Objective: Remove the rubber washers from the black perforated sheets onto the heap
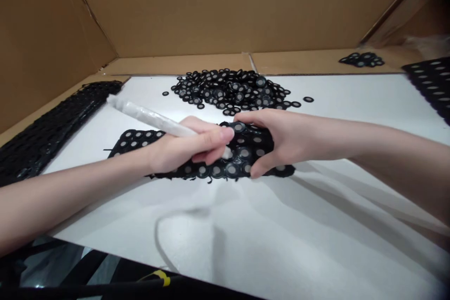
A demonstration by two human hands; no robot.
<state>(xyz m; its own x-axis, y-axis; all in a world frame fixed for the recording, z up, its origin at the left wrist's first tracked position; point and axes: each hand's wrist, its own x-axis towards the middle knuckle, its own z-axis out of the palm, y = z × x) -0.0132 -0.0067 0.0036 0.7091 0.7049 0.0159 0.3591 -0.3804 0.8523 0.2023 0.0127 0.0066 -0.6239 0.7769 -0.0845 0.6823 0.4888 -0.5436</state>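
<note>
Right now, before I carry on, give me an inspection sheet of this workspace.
Surface: white tabletop, shadows across its near part.
Job's things: black sheet of discs on the tabletop; white pen-like tool slanting down to it.
Clutter: loose disc pile beyond the sheet; smaller pile at far right; stacked sheets at left; dotted black sheet at right edge.
Hands: left hand grips the tool; right hand spreads over the sheet's right part.
Cables: none certain; a thin curved line looks like a shadow.
Surroundings: cardboard walls; yellow band below the near edge.
</note>
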